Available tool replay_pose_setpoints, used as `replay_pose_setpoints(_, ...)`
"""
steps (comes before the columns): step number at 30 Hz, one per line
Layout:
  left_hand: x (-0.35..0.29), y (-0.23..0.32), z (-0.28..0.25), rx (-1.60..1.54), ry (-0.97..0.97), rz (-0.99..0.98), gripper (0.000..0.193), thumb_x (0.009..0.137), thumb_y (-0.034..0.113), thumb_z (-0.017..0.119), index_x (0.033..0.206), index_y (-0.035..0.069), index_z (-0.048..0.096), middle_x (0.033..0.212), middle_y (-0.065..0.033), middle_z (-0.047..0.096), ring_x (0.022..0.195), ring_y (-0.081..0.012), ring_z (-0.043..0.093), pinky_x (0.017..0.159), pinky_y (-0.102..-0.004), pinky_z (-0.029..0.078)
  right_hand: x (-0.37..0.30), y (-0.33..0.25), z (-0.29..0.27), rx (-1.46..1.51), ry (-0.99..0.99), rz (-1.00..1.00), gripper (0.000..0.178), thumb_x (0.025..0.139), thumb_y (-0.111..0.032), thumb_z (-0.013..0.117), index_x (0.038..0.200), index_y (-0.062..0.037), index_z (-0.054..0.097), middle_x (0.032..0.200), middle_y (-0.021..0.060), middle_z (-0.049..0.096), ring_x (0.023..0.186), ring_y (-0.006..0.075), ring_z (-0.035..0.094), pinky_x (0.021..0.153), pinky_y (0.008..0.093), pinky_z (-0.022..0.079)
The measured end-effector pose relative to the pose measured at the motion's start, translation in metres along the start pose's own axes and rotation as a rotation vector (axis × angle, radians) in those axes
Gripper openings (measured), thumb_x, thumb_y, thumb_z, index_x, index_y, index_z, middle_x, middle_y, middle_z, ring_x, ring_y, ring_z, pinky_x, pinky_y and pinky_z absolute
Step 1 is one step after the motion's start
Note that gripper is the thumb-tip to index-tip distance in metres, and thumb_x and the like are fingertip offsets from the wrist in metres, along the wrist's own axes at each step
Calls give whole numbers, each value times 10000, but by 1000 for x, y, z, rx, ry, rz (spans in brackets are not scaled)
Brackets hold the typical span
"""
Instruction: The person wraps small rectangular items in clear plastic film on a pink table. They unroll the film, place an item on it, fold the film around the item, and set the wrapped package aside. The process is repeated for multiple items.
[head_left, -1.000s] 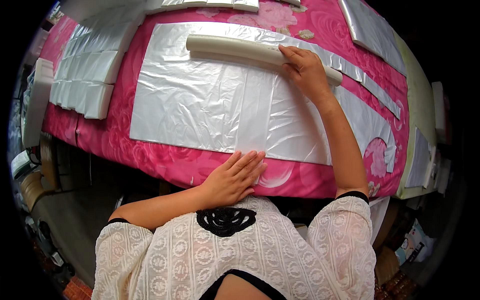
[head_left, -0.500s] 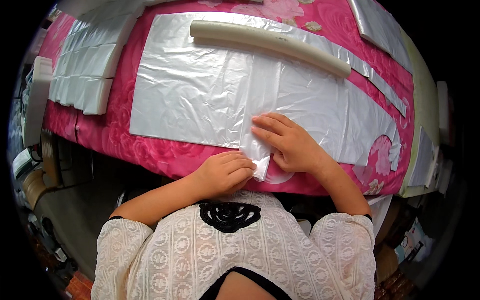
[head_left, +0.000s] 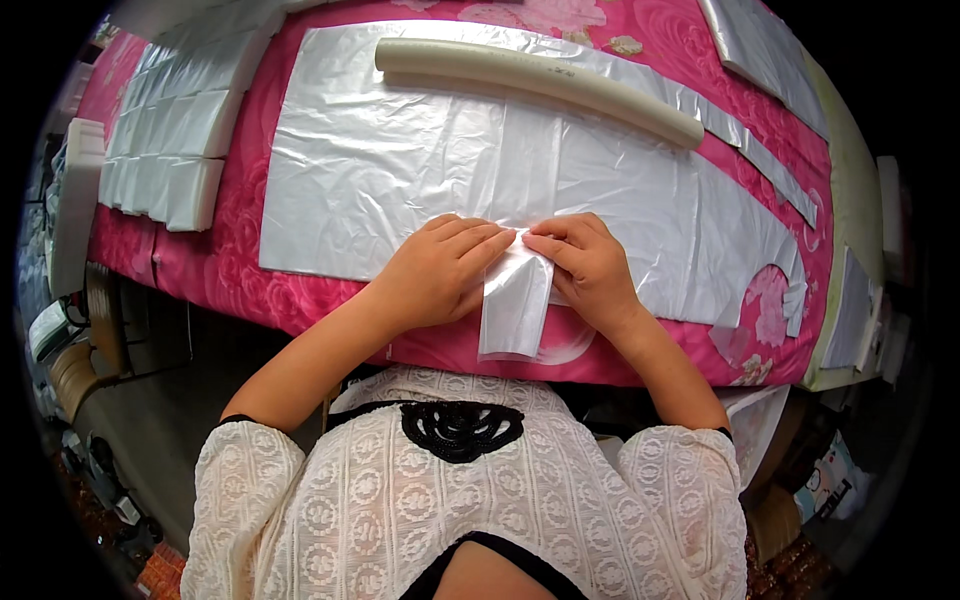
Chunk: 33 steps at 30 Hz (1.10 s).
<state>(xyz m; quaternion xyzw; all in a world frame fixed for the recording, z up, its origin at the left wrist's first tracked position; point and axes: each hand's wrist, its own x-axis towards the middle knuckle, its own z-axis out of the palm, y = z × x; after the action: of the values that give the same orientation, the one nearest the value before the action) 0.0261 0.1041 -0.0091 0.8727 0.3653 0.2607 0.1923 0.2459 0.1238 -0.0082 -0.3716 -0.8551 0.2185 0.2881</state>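
Note:
A narrow folded white plastic bag (head_left: 515, 315) lies near the front edge of the table, its lower end hanging toward me over the pink cloth. My left hand (head_left: 443, 268) pinches its upper end from the left. From the right, my right hand (head_left: 590, 268) grips the same end, fingertips almost meeting the left ones. Both hands rest over a flat stack of shiny white plastic bags (head_left: 370, 170), whose right end has a curved cut-out. Across the stack's far part lies a long beige tube (head_left: 540, 78).
A pink floral tablecloth (head_left: 245, 200) covers the table. Rows of small folded white packets (head_left: 165, 180) sit at the left. Another pile of silvery plastic sheets (head_left: 765, 65) lies at the far right, and a white box (head_left: 78, 205) stands past the left edge.
Both hands have moved away from me along the strip, from its near end to its upper part. The near end has been let go, and the fingertips have come together.

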Motion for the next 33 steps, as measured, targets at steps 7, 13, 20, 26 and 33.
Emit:
replay_pose_setpoints(7, 26, 3, -4, -553, 111, -635, 403, 843, 147, 549, 1199, -34, 493, 1030, -196, 618, 879, -320, 604, 788, -416, 467, 27, 9, -12, 415, -91, 687, 153, 836, -133, 599, 816, 0, 673, 662, 55, 642, 581, 103, 596, 553, 247, 452)
replay_pose_setpoints(13, 14, 7, 19, 124, -61, -197, 626, 876, 249, 515, 1378, -37, 275, 1433, -214, 278, 1322, -330, 279, 1084, -426, 221, 53, 20, -21, 515, -305, 920, 237, 822, -194, 633, 711, 15, 645, 576, 50, 618, 516, 97, 586, 521, 236, 448)
replay_pose_setpoints(20, 10, 10, 27, 249, -171, -222, 668, 876, 335, 494, 1385, -35, 269, 1467, -201, 219, 1381, -312, 175, 1118, -440, 134, 31, 2, -7, -391, 47, 426, 535, 693, -264, 750, 1145, -55, 555, 1122, 127, 591, 1043, 246, 561, 834, 352, 471)
replay_pose_setpoints(26, 19, 3, 19, 254, -82, -140, 483, 832, 167, 562, 1266, -18, 455, 1358, -175, 419, 1273, -300, 391, 1048, -408, 320, 30, 41, -11, -397, -69, -216, 479, 749, -209, 691, 1179, -44, 558, 1218, 99, 559, 1162, 256, 497, 982, 367, 404)
replay_pose_setpoints(33, 22, -12, 20, 244, 134, 32, 138, 749, -1, 603, 885, -2, 583, 1016, -104, 630, 961, -250, 617, 782, -313, 521, 40, 48, -20, -186, -168, -172, 433, 696, -39, 593, 1129, -25, 585, 1224, 102, 558, 1138, 271, 514, 981, 349, 411)
